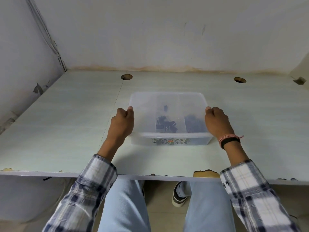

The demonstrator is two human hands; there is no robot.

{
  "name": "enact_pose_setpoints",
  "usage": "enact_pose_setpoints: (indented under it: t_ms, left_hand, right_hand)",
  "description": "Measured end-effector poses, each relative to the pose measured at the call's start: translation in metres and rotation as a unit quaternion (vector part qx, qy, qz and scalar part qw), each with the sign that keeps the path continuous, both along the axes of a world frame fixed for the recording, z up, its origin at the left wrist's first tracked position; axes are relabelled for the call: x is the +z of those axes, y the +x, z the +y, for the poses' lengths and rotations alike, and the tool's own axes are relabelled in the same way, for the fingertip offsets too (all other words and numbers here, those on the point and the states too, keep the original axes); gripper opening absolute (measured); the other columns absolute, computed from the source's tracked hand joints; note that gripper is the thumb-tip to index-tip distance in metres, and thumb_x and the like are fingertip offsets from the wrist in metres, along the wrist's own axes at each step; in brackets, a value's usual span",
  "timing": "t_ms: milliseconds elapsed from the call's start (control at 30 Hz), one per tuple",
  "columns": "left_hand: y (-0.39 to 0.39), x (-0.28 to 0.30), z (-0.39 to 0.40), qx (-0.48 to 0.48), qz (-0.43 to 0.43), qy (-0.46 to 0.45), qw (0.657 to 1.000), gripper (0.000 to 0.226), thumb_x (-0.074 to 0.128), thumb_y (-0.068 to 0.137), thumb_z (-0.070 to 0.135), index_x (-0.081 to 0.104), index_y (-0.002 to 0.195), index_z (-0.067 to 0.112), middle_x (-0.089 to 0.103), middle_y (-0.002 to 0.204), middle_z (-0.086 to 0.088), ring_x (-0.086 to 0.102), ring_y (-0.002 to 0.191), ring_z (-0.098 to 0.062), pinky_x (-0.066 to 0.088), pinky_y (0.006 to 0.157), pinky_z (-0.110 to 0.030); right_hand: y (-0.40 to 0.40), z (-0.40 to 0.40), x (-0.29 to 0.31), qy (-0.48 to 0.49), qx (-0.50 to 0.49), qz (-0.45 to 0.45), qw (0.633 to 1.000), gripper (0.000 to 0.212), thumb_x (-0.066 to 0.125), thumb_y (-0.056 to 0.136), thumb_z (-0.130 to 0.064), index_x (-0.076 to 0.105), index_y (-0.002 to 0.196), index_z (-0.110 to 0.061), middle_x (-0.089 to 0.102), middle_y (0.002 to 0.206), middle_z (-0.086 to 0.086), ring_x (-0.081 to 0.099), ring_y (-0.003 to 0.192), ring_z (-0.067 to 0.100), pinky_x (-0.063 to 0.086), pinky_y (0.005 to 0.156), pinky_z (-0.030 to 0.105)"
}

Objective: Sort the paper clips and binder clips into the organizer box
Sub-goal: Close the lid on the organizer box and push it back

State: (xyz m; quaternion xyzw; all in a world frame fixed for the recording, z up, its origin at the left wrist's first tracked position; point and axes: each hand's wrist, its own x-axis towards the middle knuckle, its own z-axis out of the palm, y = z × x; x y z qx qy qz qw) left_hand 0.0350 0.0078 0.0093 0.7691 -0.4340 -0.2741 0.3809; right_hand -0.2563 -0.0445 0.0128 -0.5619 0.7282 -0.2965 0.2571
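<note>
A translucent plastic organizer box (168,97) with a lid on top stands on the pale desk (66,124). Through the lid I make out dividers and black binder clips (165,125) in the middle compartment, plus a darker pile of clips (194,123) in the right one. The left compartment looks empty. My left hand (122,123) grips the box's left edge, thumb on the lid. My right hand (217,121) grips the right edge the same way. Paper clips are too small to tell apart.
Two round cable holes (126,77) (239,79) sit near the back wall. Partition walls close the desk at left and right. The desk's front edge (150,175) is chipped, with my legs and a shoe below it.
</note>
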Motion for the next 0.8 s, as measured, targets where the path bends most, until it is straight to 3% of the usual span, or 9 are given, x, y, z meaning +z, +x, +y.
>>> enact_pose_setpoints:
  t_ms: [100,200,333,400,533,700,800]
  left_hand:
    - [0.004,0.006,-0.001,-0.027,-0.031,0.027,0.999,0.050,0.035,0.104,0.051,0.050,0.113,0.004,0.062,0.096,-0.009,0.059,0.077,-0.027,0.046,0.067,-0.037]
    - [0.001,0.007,-0.006,-0.057,-0.202,-0.025,0.977,0.055,0.043,0.104,0.046,0.043,0.134,0.000,0.060,0.125,-0.028,0.058,0.114,-0.047,0.050,0.088,-0.049]
    - [-0.033,0.005,-0.014,-0.146,-0.362,-0.117,0.913,0.056,0.041,0.104,0.049,0.051,0.142,0.009,0.049,0.147,-0.020,0.045,0.137,-0.038,0.043,0.110,-0.053]
    - [-0.044,-0.001,-0.016,-0.171,-0.378,-0.116,0.903,0.056,0.040,0.103,0.053,0.058,0.137,0.013,0.052,0.146,-0.015,0.047,0.136,-0.035,0.039,0.113,-0.050]
    - [-0.039,-0.003,-0.013,-0.170,-0.350,-0.109,0.915,0.052,0.046,0.100,0.055,0.061,0.134,0.018,0.055,0.145,-0.006,0.052,0.133,-0.029,0.041,0.109,-0.043]
    - [-0.033,0.019,-0.036,-0.167,-0.354,-0.123,0.912,0.044,0.053,0.101,0.044,0.068,0.121,0.008,0.067,0.121,-0.014,0.063,0.110,-0.034,0.052,0.092,-0.045]
    - [-0.025,0.033,-0.076,-0.151,-0.381,-0.100,0.907,0.048,0.045,0.103,0.044,0.068,0.118,0.004,0.065,0.119,-0.019,0.059,0.111,-0.039,0.051,0.091,-0.049]
  right_hand:
    - [-0.001,0.000,0.007,0.031,0.012,0.037,0.999,0.045,0.027,0.105,-0.036,0.054,0.110,0.000,0.061,0.112,0.025,0.054,0.093,0.037,0.038,0.080,0.039]
    - [0.006,0.003,0.015,-0.010,0.031,0.170,0.985,0.055,0.032,0.104,-0.043,0.039,0.138,-0.001,0.052,0.132,0.030,0.050,0.118,0.046,0.043,0.092,0.049]
    - [0.031,0.008,0.012,-0.090,0.140,0.270,0.948,0.064,0.031,0.101,-0.056,0.030,0.151,-0.016,0.034,0.155,0.021,0.029,0.144,0.043,0.026,0.115,0.060]
    - [0.036,0.009,0.006,-0.080,0.151,0.304,0.937,0.063,0.028,0.101,-0.055,0.035,0.150,-0.017,0.033,0.158,0.018,0.022,0.149,0.038,0.021,0.118,0.059]
    - [0.037,0.012,0.007,-0.081,0.138,0.307,0.938,0.059,0.033,0.102,-0.050,0.043,0.143,-0.009,0.038,0.153,0.021,0.025,0.147,0.038,0.033,0.113,0.052]
    - [0.041,-0.016,0.034,-0.052,0.125,0.261,0.956,0.056,0.038,0.101,-0.049,0.047,0.136,-0.006,0.045,0.140,0.024,0.036,0.133,0.046,0.041,0.102,0.056]
    - [0.042,-0.051,0.049,-0.066,0.087,0.241,0.964,0.048,0.039,0.102,-0.041,0.051,0.130,-0.004,0.050,0.134,0.024,0.043,0.127,0.046,0.044,0.098,0.053]
